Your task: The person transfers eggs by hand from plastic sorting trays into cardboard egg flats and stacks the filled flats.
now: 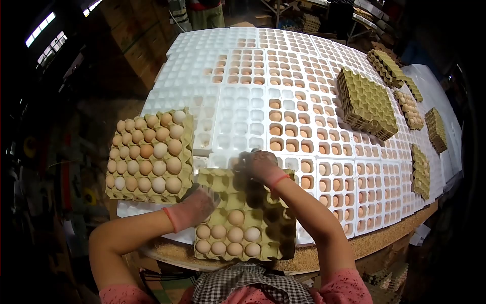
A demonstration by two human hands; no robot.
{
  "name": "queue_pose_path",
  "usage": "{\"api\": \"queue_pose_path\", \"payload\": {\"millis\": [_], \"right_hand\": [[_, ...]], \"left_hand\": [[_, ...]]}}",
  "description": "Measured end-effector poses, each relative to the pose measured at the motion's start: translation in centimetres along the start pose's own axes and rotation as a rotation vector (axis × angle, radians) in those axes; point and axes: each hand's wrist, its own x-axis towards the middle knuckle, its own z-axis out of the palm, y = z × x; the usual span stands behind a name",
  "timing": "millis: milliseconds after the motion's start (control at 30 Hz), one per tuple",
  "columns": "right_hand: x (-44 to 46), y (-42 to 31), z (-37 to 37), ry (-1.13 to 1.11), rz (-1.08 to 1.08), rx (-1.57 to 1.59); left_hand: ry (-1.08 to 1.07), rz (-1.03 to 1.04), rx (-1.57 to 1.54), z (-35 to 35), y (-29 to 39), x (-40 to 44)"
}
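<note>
A pulp egg tray (277,248) lies in front of me, with several eggs in its near cups and bare cups farther back. My left hand (195,207), in a thin glove with dark fingertips, is curled over that tray's left side; whatever it holds is hidden. My right hand (260,166), gloved the same way, reaches past the tray's far edge to the white foam tray (238,137). Its fingers point down and are drawn together, and I cannot make out anything in them. On the left, a fuller pulp tray (186,152) carries rows of brown and pale eggs (147,151).
White foam trays (334,167) cover the table, many cells holding brown eggs. A stack of pulp trays (368,104) stands on them at right, with more pulp trays (421,172) beyond. The table's near edge (364,243) is wooden. Another person (206,16) stands at the far side.
</note>
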Motion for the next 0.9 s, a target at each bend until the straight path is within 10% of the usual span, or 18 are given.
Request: {"api": "queue_pose_path", "payload": {"millis": [100,233,333,433,533,633,900], "right_hand": [[1.6,0.4,-2.2,0.158,-0.068,0.09],[5.0,1.8,-2.3,0.573,0.024,0.394],[5.9,5.0,3.2,0.465,-0.055,-0.005],[2.1,5.0,0.6,0.53,-0.087,0.305],[-1.4,4.2,-0.8,0.501,-0.171,0.229],[-2.0,3.6,2.6,0.114,-0.083,-0.094],[-1.3,1.6,1.1,0.129,0.073,-0.064]], "left_hand": [[-0.195,-0.069,-0.168,-5.8,-2.8,-0.8],[0.672,-0.312,-0.355,-4.0,-8.2,3.0],[0.456,-0.41,-0.402,-2.7,-11.6,9.5],[-0.014,-0.415,-0.359,-1.3,-12.8,13.3],[0.704,-0.391,-0.67,-1.9,-11.2,14.3],[0.287,-0.428,-0.526,-1.7,-8.6,17.0],[0.878,-0.218,-0.844,-6.9,-4.8,5.0]]}}
